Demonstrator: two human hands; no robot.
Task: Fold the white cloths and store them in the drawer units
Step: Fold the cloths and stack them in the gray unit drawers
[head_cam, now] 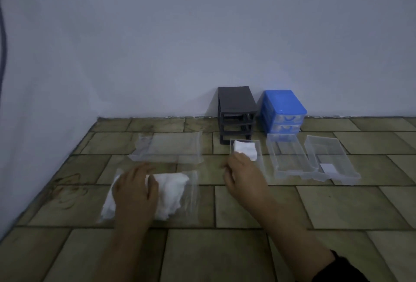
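Observation:
A heap of crumpled white cloths (171, 194) lies in a clear plastic wrapper (191, 196) on the floor at the lower left. My left hand (135, 191) rests flat on top of the heap. One folded white cloth (246, 149) sits in a clear drawer (258, 146) in front of the dark grey drawer unit (236, 106). My right hand (244, 176) is at the near edge of that cloth, fingers loosely bent and touching it; their tips are hidden. To the right of the grey unit stands a blue drawer unit (282, 104).
Two more clear drawers (289, 160) (337, 158) lie on the tiled floor to the right, the outer one with a small white label. A flat clear plastic wrapper (171, 146) lies behind the cloth heap. The wall runs close behind the units.

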